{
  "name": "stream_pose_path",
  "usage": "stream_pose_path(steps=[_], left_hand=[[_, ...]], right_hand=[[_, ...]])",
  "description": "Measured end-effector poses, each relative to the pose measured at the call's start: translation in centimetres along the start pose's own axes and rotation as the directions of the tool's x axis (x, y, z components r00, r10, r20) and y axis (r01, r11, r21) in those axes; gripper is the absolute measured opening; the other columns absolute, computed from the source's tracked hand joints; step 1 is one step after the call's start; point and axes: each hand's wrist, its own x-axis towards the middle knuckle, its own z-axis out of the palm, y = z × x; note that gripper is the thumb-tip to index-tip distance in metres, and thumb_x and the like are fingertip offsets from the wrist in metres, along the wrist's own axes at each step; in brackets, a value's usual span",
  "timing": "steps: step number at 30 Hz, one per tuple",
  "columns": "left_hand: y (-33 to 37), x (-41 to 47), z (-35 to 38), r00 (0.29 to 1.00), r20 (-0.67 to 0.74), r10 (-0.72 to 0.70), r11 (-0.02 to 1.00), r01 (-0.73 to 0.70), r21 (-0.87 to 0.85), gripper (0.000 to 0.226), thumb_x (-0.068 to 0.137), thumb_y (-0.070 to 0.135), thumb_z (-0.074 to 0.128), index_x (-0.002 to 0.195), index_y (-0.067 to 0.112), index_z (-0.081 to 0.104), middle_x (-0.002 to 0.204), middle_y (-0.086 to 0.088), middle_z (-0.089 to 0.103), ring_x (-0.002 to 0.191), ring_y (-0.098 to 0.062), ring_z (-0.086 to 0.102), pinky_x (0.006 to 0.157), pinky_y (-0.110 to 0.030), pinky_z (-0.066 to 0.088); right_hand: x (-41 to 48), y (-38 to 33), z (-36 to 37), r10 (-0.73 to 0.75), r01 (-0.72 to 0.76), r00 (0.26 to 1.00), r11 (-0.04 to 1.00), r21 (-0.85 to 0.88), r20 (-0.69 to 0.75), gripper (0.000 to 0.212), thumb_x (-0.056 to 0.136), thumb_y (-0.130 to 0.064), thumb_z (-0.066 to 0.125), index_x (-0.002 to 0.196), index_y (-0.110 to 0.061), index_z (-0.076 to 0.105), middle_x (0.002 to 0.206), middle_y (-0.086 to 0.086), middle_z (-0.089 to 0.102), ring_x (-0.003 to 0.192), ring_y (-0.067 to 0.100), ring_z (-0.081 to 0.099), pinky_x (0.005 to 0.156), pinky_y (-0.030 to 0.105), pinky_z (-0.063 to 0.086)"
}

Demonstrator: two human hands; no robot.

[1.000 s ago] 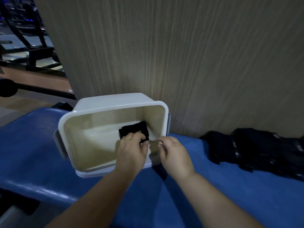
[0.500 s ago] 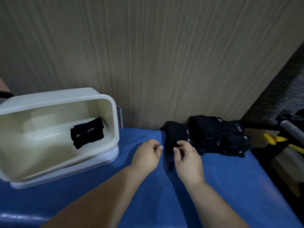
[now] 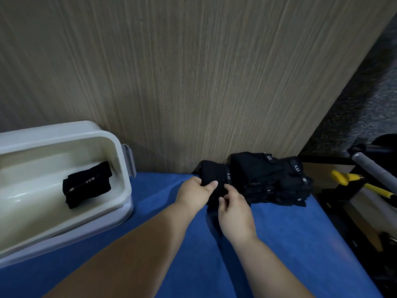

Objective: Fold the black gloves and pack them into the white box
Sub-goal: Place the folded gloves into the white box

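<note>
glove (image 3: 214,179): left edge of pile (image 3: 275,179), on bench (image 3: 150,244) | left hand (image 3: 193,193), right hand (image 3: 234,214): each grip pinched on it | step: taking a glove to fold | next: lift clear of pile, fold | white box (image 3: 126,190): one folded glove (image 3: 88,183) inside

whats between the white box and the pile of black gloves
In the head view, only bare blue cover lies between the white box and the glove pile; the left hand and right hand pinch the pile's left edge.
</note>
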Motion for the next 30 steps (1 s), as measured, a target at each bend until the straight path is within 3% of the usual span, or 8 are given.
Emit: stream_pose_path(steps=[5,10,13,18,23,25,27,30], left_hand=[[0.2,0.2,0.3,1.000,-0.025,-0.008,0.993,0.005,-0.121,0.061,0.088,0.042,0.060,0.138,0.010,0.044,0.138,-0.003,0.051,0.124,-0.023,0.050,0.098,-0.030,0.042],[-0.3,-0.4,-0.2,1.000,-0.009,-0.008,0.917,0.003,-0.400,0.044,0.089,0.037,0.058,0.121,0.010,0.045,0.108,0.003,0.059,0.094,-0.015,0.061,0.089,-0.036,0.053],[-0.5,-0.9,-1.2,1.000,0.021,-0.003,0.854,0.014,-0.519,0.048,0.089,0.032,0.059,0.131,0.011,0.046,0.119,-0.004,0.060,0.099,-0.017,0.063,0.088,-0.036,0.054],[-1.4,-2.4,-4.6,1.000,0.015,-0.016,0.747,0.022,-0.665,0.015,0.091,0.016,0.056,0.106,0.015,0.059,0.105,-0.008,0.069,0.098,-0.021,0.065,0.090,-0.041,0.054],[-3.6,-4.4,-8.9,0.989,0.148,-0.028,0.713,0.123,-0.690,0.011,0.092,0.008,0.051,0.098,0.012,0.059,0.099,-0.012,0.065,0.094,-0.026,0.062,0.084,-0.041,0.053],[-4.5,-5.2,-10.4,0.977,0.213,-0.013,0.734,0.154,-0.661,0.012,0.092,0.007,0.049,0.098,0.011,0.059,0.097,-0.012,0.064,0.090,-0.024,0.061,0.078,-0.039,0.053],[-5.4,-6.0,-11.8,0.965,0.262,0.000,0.756,0.171,-0.631,0.014,0.091,0.005,0.046,0.096,0.011,0.058,0.091,-0.011,0.063,0.084,-0.022,0.061,0.070,-0.034,0.052],[-6.7,-6.9,-13.7,0.959,0.284,-0.016,0.763,0.195,-0.616,0.017,0.090,0.003,0.044,0.097,0.011,0.057,0.092,-0.013,0.061,0.086,-0.025,0.059,0.072,-0.034,0.048]], right_hand=[[-0.2,0.0,-0.4,-0.014,0.014,1.000,1.000,0.016,-0.027,0.040,0.100,-0.023,0.044,0.140,-0.023,0.043,0.128,0.003,0.055,0.114,0.012,0.052,0.084,0.015,0.034],[-0.9,-0.8,-0.9,-0.056,0.062,0.994,0.996,0.064,-0.091,0.037,0.099,-0.026,0.045,0.136,-0.027,0.044,0.123,-0.002,0.055,0.106,0.010,0.053,0.083,0.020,0.041],[-1.5,-1.4,-1.0,-0.107,0.120,0.986,0.989,0.089,-0.131,0.030,0.098,-0.028,0.048,0.128,-0.030,0.050,0.114,-0.005,0.058,0.098,0.008,0.055,0.079,0.020,0.044],[-2.4,-2.8,-1.0,-0.156,0.202,0.957,0.963,0.176,-0.245,0.008,0.094,-0.030,0.055,0.102,-0.029,0.057,0.093,-0.010,0.061,0.082,0.008,0.056,0.068,0.018,0.041],[-2.6,-5.1,-0.1,-0.079,0.169,0.958,0.932,0.321,-0.275,0.015,0.092,-0.031,0.058,0.103,-0.022,0.052,0.103,-0.003,0.055,0.089,0.002,0.053,0.073,0.012,0.039],[-2.5,-6.2,0.7,0.005,0.067,0.984,0.914,0.399,-0.177,0.024,0.091,-0.032,0.060,0.110,-0.021,0.052,0.109,-0.001,0.054,0.091,0.000,0.053,0.074,0.009,0.040],[-2.4,-7.3,1.6,0.124,-0.137,0.990,0.814,0.564,0.062,0.030,0.089,-0.035,0.064,0.114,-0.021,0.053,0.113,0.002,0.060,0.095,0.006,0.058,0.081,0.017,0.043],[-3.1,-8.8,2.8,0.149,-0.483,0.856,0.574,0.661,0.496,0.022,0.089,-0.029,0.064,0.105,-0.016,0.060,0.103,0.005,0.069,0.091,0.017,0.065,0.076,0.030,0.050]])
